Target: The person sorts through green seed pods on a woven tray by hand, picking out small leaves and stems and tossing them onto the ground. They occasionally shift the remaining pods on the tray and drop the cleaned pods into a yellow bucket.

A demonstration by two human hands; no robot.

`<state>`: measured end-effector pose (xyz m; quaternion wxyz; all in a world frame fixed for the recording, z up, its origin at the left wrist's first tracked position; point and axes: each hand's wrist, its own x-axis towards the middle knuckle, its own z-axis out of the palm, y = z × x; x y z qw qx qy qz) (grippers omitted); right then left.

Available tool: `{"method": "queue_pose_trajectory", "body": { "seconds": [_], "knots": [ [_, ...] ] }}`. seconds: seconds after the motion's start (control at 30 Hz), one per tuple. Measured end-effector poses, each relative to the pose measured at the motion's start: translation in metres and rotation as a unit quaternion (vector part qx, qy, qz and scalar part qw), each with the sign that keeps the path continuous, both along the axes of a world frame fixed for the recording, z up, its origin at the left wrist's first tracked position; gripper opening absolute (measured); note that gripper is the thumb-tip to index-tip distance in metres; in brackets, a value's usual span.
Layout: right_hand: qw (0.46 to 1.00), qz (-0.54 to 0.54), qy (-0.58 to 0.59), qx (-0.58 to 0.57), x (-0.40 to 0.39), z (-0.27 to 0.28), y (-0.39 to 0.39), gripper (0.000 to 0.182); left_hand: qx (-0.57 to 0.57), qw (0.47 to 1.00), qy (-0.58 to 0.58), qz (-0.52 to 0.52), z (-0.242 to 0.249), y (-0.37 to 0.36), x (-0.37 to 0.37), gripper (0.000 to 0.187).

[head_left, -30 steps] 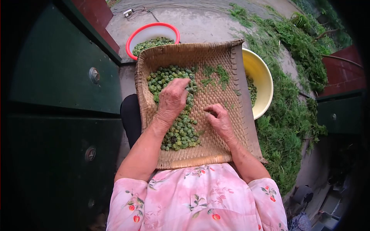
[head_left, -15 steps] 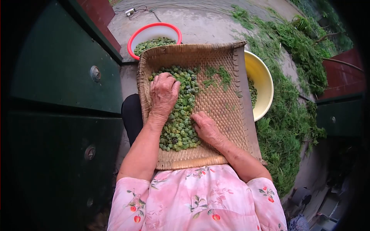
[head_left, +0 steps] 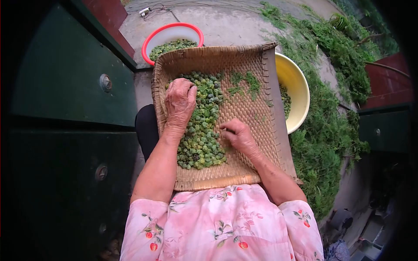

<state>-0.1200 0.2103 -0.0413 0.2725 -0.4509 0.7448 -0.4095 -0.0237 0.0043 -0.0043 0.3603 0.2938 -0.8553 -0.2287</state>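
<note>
A woven tray (head_left: 250, 115) lies across the person's lap, and a heap of small green seeds (head_left: 201, 130) runs down its left half from 12 toward 6 o'clock. The left hand (head_left: 179, 102) rests palm down on the top of the heap at about 11 o'clock of the tray, fingers loosely spread and curled over the seeds, gripping nothing that can be made out. Half a second ago it lay a little lower and further right; it has since slid up toward the tray's far left corner. The right hand (head_left: 237, 135) sits at the heap's right edge, near the tray's centre, fingers bent inward and close together with their tips touching the seeds; whether it pinches any cannot be told. Half a second ago it lay lower, pressed against the heap's lower right side, and a full second ago it was out on the bare weave, apart from the seeds. Green sprigs (head_left: 244, 83) lie loose at 1 o'clock of the tray, unchanged. Beyond the tray, a red-rimmed bowl (head_left: 150, 40) at 11 o'clock and a yellow bowl (head_left: 296, 82) at 2 o'clock each hold more seeds. Cut branches (head_left: 331, 130) cover the ground on the right.
</note>
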Motion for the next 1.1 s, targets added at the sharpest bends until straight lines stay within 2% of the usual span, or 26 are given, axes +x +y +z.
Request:
{"method": "queue_pose_trajectory", "body": {
  "seconds": [0.1, 0.23, 0.27, 0.3, 0.33, 0.37, 0.4, 0.5, 0.53, 0.57, 0.6, 0.63, 0.67, 0.77, 0.87, 0.9, 0.97, 1.07, 1.1],
  "knots": [
    [0.986, 0.075, 0.144, 0.032, 0.016, -0.003, -0.007, 0.016, -0.018, 1.0, -0.007, 0.004, -0.003, -0.001, 0.002, 0.012],
    [0.996, 0.069, 0.055, -0.016, 0.005, -0.014, -0.007, 0.023, -0.005, 1.0, 0.009, 0.001, -0.003, 0.0, 0.001, 0.011],
    [0.998, 0.031, -0.048, 0.001, 0.002, -0.008, -0.003, 0.019, 0.0, 1.0, 0.016, 0.003, -0.002, 0.0, 0.001, 0.011],
    [0.973, -0.009, -0.229, -0.005, -0.004, -0.002, 0.001, 0.017, 0.006, 1.0, 0.022, 0.005, -0.003, 0.0, 0.001, 0.012],
    [0.914, -0.049, -0.402, -0.011, -0.014, 0.002, 0.005, 0.015, -0.002, 1.0, 0.019, 0.004, -0.004, -0.001, 0.001, 0.012],
    [0.823, -0.089, -0.561, -0.016, -0.018, 0.007, 0.009, 0.013, 0.007, 1.0, 0.016, 0.002, -0.005, -0.001, 0.001, 0.012],
    [0.817, -0.101, -0.565, -0.059, -0.017, 0.012, 0.011, 0.01, 0.015, 1.0, 0.015, -0.002, -0.003, -0.002, 0.001, 0.012],
    [0.88, -0.131, -0.455, 0.032, -0.021, 0.0, 0.012, 0.009, 0.034, 0.999, 0.015, -0.006, -0.002, -0.003, -0.002, 0.012],
    [0.938, -0.135, -0.304, 0.098, -0.012, 0.01, 0.006, 0.01, 0.029, 1.0, 0.011, -0.005, -0.002, -0.003, -0.002, 0.012],
    [0.981, -0.084, -0.167, 0.054, -0.009, 0.001, 0.005, 0.013, 0.025, 1.0, 0.005, -0.003, -0.002, -0.003, -0.001, 0.013],
    [0.999, -0.032, -0.025, 0.009, -0.008, -0.014, 0.006, 0.015, 0.024, 1.0, 0.003, -0.005, -0.004, -0.004, 0.0, 0.013],
    [0.992, 0.021, 0.117, -0.036, -0.004, -0.012, 0.003, 0.017, 0.024, 1.0, 0.002, -0.006, -0.005, -0.004, 0.0, 0.013],
    [0.991, 0.031, 0.119, 0.042, 0.0, -0.008, 0.004, 0.023, 0.024, 1.0, 0.001, -0.008, -0.006, -0.004, 0.0, 0.012],
    [0.981, 0.085, 0.156, 0.082, 0.001, 0.005, 0.004, 0.021, 0.027, 0.999, -0.011, -0.012, -0.007, -0.004, 0.001, 0.013],
    [0.997, 0.012, 0.044, 0.065, 0.005, 0.007, 0.004, 0.02, 0.038, 0.999, -0.007, -0.007, -0.006, -0.003, 0.0, 0.013],
    [0.994, -0.009, -0.062, 0.095, 0.003, 0.01, 0.003, 0.019, 0.044, 0.999, -0.004, -0.01, -0.006, -0.003, 0.0, 0.012],
    [0.949, -0.05, -0.271, 0.151, 0.003, 0.025, -0.001, 0.018, 0.055, 0.998, 0.001, -0.014, -0.004, -0.002, 0.0, 0.01],
    [0.999, 0.024, -0.024, -0.009, 0.014, 0.003, -0.009, 0.018, 0.054, 0.998, -0.001, -0.01, -0.001, -0.001, -0.001, 0.01],
    [0.999, 0.033, -0.003, 0.003, 0.018, -0.001, -0.011, 0.017, 0.05, 0.999, -0.003, -0.013, -0.002, -0.002, -0.001, 0.011]
  ]
}}
